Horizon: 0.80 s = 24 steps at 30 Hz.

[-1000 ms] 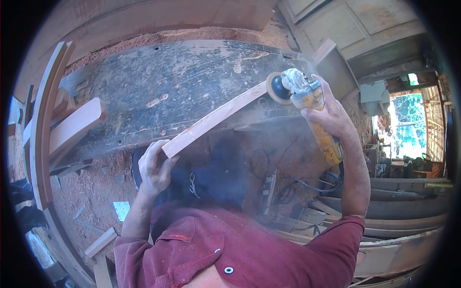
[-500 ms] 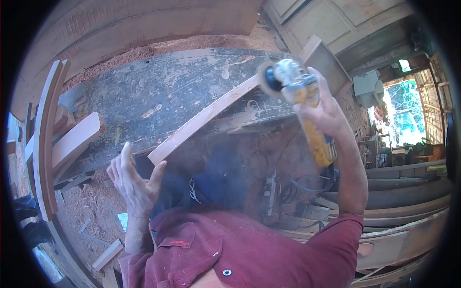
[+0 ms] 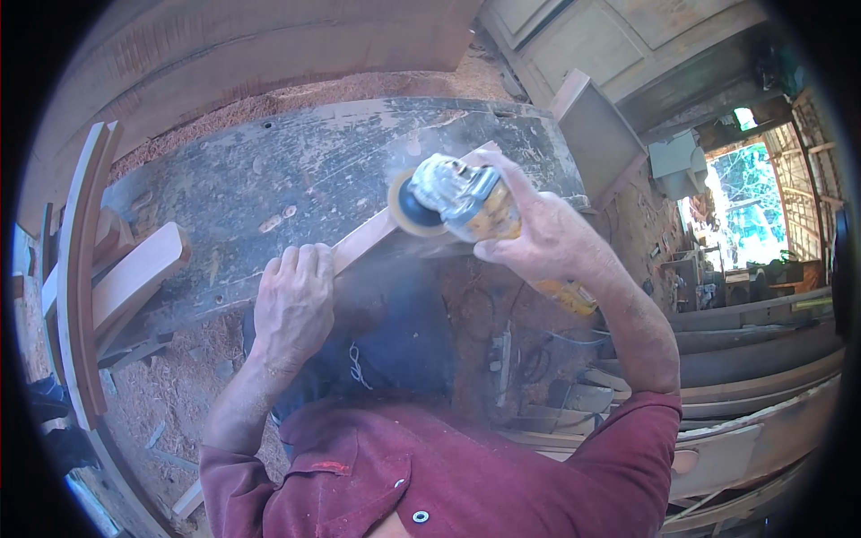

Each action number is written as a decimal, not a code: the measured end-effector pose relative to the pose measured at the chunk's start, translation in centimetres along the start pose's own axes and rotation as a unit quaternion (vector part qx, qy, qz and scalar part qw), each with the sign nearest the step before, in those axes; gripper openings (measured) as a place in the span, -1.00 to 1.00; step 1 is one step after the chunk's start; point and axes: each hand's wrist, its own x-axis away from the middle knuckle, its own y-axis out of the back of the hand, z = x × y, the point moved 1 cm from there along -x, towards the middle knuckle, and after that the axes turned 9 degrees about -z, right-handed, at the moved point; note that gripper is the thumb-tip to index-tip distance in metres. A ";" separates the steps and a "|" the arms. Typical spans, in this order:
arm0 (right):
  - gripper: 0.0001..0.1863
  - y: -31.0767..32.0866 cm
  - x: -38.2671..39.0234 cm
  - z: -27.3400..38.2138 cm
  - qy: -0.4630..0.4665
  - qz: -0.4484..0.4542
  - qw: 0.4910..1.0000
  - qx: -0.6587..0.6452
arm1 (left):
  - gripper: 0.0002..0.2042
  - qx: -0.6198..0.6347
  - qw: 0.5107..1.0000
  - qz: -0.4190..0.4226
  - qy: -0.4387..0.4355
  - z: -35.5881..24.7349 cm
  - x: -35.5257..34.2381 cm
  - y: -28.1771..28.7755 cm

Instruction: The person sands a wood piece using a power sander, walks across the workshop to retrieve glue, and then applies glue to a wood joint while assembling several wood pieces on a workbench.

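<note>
A narrow wooden strip (image 3: 363, 242) lies slantwise across the dark, scuffed workbench (image 3: 224, 206). My left hand (image 3: 296, 291) is closed over its near end, fingers wrapped on top. In my right hand (image 3: 547, 229) is a yellow angle grinder (image 3: 493, 215), gripped round its body. The grinder's round disc (image 3: 413, 204) sits on or just above the middle of the strip; exact contact is hard to tell. The grinder covers part of the strip, whose far end shows beyond it. Hazy dust hangs around the disc and below the bench edge.
Curved wooden pieces (image 3: 85, 278) stand at the left, beside a thick blunt-ended piece (image 3: 139, 273) on the bench. Stacked boards (image 3: 753, 394) fill the right side. Panelled doors (image 3: 619, 54) lean at the far right. Shavings (image 3: 188, 394) cover the floor.
My left hand has gone from open fingers beside the strip's end to gripping it. My right hand has brought the grinder left and nearer, from the strip's far part to its middle.
</note>
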 end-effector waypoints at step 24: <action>0.01 -0.2 6.4 -0.8 -0.026 -0.230 0.950 -0.211 | -0.68 0.481 0.817 -0.162 0.273 1.7 5.9 1.3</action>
